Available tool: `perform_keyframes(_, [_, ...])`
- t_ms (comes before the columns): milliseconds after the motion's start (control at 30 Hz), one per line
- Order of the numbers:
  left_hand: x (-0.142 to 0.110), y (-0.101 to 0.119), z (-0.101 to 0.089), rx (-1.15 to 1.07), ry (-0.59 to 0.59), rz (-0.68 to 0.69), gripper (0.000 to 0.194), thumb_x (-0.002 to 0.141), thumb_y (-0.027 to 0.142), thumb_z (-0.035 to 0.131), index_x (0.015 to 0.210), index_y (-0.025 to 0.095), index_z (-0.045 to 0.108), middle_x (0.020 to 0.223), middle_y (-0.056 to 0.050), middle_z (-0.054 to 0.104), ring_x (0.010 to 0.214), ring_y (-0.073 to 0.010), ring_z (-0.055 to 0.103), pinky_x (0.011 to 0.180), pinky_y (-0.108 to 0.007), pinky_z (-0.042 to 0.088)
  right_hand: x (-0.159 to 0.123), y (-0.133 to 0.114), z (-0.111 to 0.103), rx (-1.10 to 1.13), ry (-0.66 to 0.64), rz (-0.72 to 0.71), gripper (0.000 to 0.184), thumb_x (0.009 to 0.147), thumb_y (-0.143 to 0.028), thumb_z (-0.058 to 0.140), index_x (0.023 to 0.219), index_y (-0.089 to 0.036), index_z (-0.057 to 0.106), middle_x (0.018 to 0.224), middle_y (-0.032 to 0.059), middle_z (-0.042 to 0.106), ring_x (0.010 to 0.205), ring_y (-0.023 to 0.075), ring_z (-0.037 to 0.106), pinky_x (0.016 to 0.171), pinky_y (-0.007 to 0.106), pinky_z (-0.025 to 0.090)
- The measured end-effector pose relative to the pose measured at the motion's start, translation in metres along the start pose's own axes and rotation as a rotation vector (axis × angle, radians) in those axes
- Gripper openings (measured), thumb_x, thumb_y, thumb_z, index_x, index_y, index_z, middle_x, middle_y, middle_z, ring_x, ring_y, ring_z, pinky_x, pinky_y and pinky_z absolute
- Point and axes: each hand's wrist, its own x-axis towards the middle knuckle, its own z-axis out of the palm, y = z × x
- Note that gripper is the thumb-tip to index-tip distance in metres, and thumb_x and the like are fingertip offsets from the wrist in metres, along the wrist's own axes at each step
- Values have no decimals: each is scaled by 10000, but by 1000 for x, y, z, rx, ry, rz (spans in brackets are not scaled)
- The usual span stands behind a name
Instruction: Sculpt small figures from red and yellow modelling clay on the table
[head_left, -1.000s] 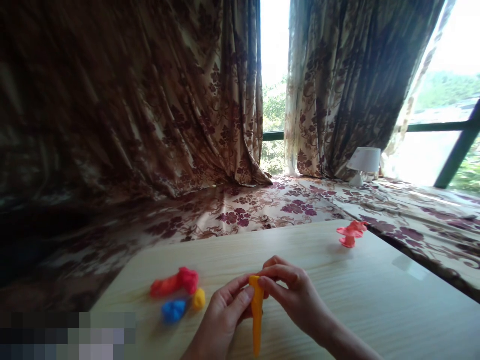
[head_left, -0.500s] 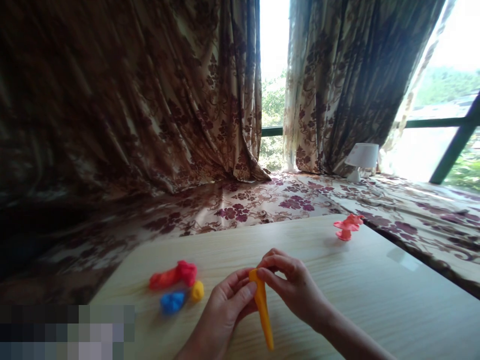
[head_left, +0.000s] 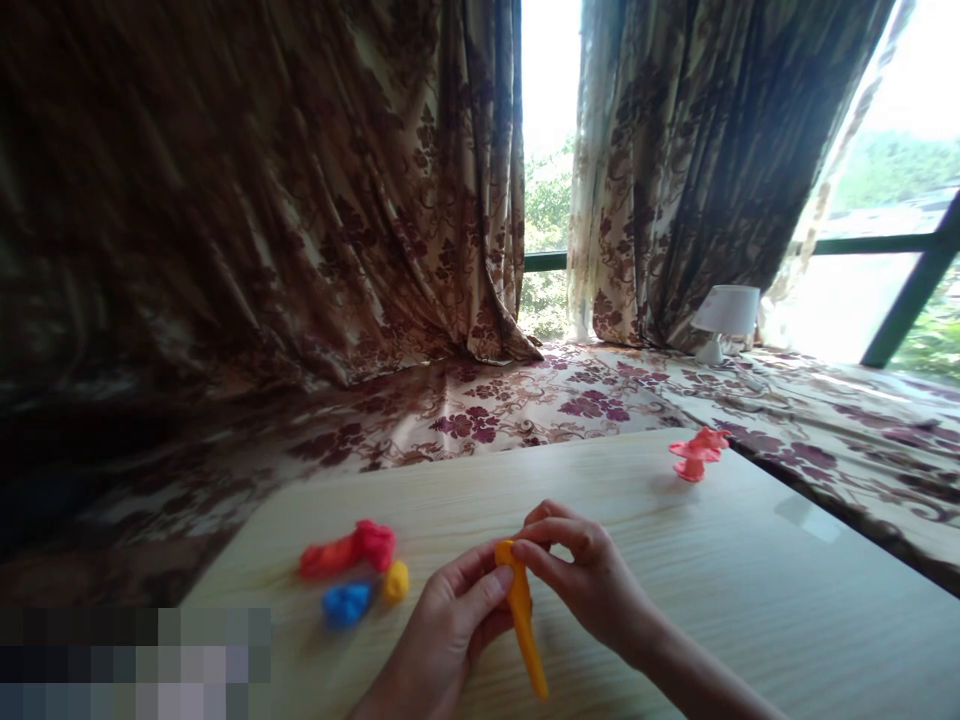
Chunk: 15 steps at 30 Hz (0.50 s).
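A smooth, long yellow tapered piece (head_left: 527,640), which looks like modelling clay, slants with its narrow end toward me. My left hand (head_left: 457,610) grips it near its wide upper end, thumb laid across it. At that same wide end, the thumb and fingertips of my right hand (head_left: 581,560) pinch the edge. Left of my hands lie a red clay piece (head_left: 330,558) with a pinkish-red lump (head_left: 376,543) against it, a blue lump (head_left: 346,605) and a small yellow lump (head_left: 396,582). The fingers partly hide the piece's upper end.
The pale wood-grain table (head_left: 675,620) spreads under my hands. A coral-pink clay figure (head_left: 697,455) stands near its far right corner. Beyond are flowered fabric (head_left: 480,420), a small white lamp (head_left: 726,312), long patterned curtains (head_left: 390,200) and bright windows.
Very little differs. Both hands stay on the yellow piece at its wide end, with only a slight shift of the fingers. The lumps on the table have not moved.
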Motion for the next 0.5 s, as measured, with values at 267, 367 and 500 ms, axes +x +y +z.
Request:
perform_keyframes(267, [2,-4,-3,-87,34,-32,300,728,239,670,1019,171,654,866,-69,676,758,-139,618,788,-296,481,1,-3,-5,-13,-37,66,179,819,-298,552,823,-167,675,789,33,591,728,133,563,650,230,452])
perform_keyframes(367, [0,-1,-1,-63,-8,-37,281,748,242,649,1017,162,656,884,-78,681,781,-144,620,795,-286,477,-1,-3,-4,-3,-44,34,148,799,-266,579,750,-159,668,743,22,559,686,123,541,626,226,447])
perform_keyframes(500, [-1,0,0,-33,-50,-26,295,748,198,646,1042,171,649,944,-76,677,840,-145,614,808,-263,474,-2,-2,-2,-19,0,-16,181,807,-240,564,674,-158,655,721,21,539,671,120,525,597,222,430])
